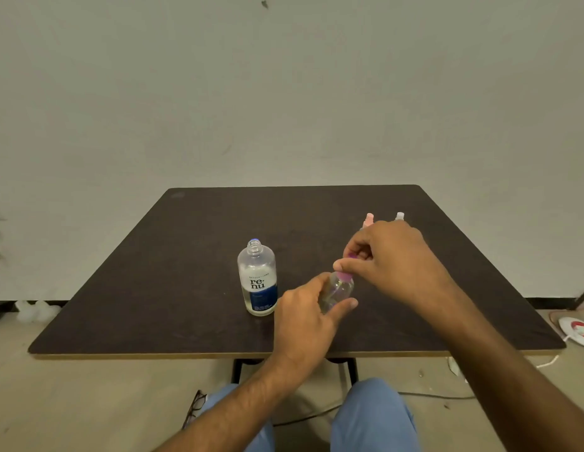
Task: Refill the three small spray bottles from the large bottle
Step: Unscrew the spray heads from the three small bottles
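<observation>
The large clear bottle [258,279] with a blue and white label stands uncapped near the middle of the dark table [153,288]. Just right of it, my left hand [305,316] grips the clear body of a small spray bottle [339,290]. My right hand [393,261] pinches that bottle's pink spray top from above. Behind my right hand, two more small spray bottles show only their tops: a pink one [369,219] and a white one [399,216].
A small blue cap [254,240] peeks out behind the large bottle's neck. The table's front edge is close to my knees. On the floor lie glasses [194,407] at the lower left and a white and red device [579,331] with a cable at the right.
</observation>
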